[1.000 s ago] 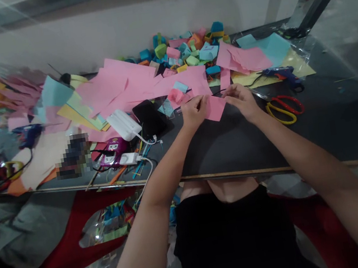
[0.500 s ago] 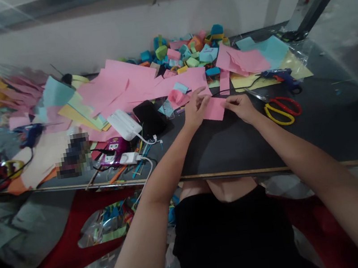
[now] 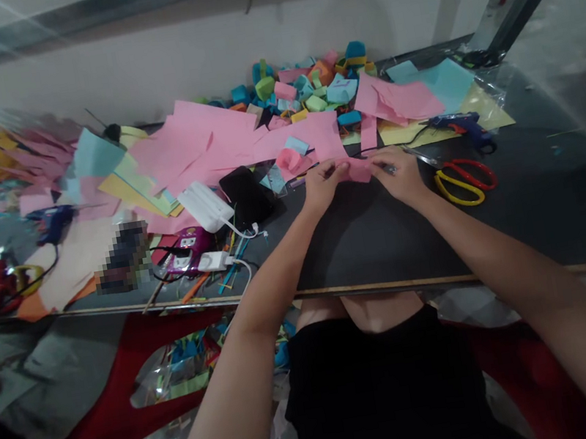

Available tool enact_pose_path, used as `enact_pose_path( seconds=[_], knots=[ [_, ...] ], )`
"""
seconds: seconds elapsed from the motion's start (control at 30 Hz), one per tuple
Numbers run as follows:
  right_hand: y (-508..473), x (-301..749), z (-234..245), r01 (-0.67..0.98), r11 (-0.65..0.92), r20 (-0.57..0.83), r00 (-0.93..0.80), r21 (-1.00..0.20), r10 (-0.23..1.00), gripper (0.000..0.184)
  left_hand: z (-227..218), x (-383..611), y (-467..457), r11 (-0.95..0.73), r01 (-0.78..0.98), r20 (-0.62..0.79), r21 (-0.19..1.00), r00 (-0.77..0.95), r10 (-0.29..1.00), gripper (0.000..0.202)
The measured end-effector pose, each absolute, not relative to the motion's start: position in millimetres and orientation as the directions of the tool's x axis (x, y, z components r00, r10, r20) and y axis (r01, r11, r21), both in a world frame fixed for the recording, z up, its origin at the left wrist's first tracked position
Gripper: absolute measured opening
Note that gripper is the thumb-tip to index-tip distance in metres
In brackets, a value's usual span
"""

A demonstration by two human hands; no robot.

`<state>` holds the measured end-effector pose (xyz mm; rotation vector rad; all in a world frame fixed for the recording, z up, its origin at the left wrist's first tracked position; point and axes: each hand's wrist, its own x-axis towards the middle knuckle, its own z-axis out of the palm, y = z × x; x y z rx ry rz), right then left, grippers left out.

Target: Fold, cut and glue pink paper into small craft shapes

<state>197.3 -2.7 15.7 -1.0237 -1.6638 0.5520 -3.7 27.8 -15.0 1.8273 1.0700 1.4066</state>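
A small pink paper piece [image 3: 358, 170] lies folded on the dark table [image 3: 384, 235] between my hands. My left hand [image 3: 322, 184] pinches its left end with the fingers closed. My right hand [image 3: 400, 171] pinches its right end the same way. Both forearms reach in from the lower edge of the view. Only a narrow pink strip shows between the fingertips.
Red and yellow scissors [image 3: 462, 179] and a blue glue gun [image 3: 460, 125] lie to the right. Pink sheets [image 3: 214, 143] and a pile of small coloured paper boxes [image 3: 313, 83] sit behind. A black phone [image 3: 248, 195], a white power bank [image 3: 205, 205] and cables lie to the left.
The pink piece, flat and wide a second ago, now shows as a narrow folded strip. Both hands have closed in on its ends.
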Motion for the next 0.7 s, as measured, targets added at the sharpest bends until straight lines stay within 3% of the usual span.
enact_pose_path(
  seconds=[0.17,0.23,0.33,0.43,0.53,0.7],
  knots=[
    [-4.9,198.7,21.3,0.535,0.674,0.71,-0.182,-0.508,0.68,0.02,-3.0,-6.2,19.3,-0.717,0.297,0.715,0.631,0.135,0.686,0.03],
    [-6.0,198.4,21.1,0.56,0.683,0.739,-0.174,-0.469,0.651,0.016,-0.2,-6.4,16.9,-0.763,0.349,0.762,0.543,0.177,0.623,0.031],
    [-11.7,196.5,21.7,0.573,0.68,0.772,-0.123,-0.458,0.623,0.028,0.7,-4.6,13.4,-0.832,0.411,0.822,0.372,0.271,0.501,0.033],
    [-17.7,194.1,22.1,0.622,0.674,0.78,-0.158,-0.398,0.606,0.021,0.4,-1.6,9.3,-0.87,0.427,0.864,0.245,0.311,0.396,0.032],
    [-18.9,192.9,20.2,0.663,0.658,0.762,-0.201,-0.357,0.616,0.022,1.0,-0.4,6.0,-0.872,0.447,0.871,0.201,0.326,0.369,0.032],
    [-12.3,194.4,16.7,0.656,0.672,0.757,-0.229,-0.345,0.612,0.03,1.4,-2.8,6.0,-0.865,0.447,0.846,0.229,0.348,0.404,0.031]
  ],
)
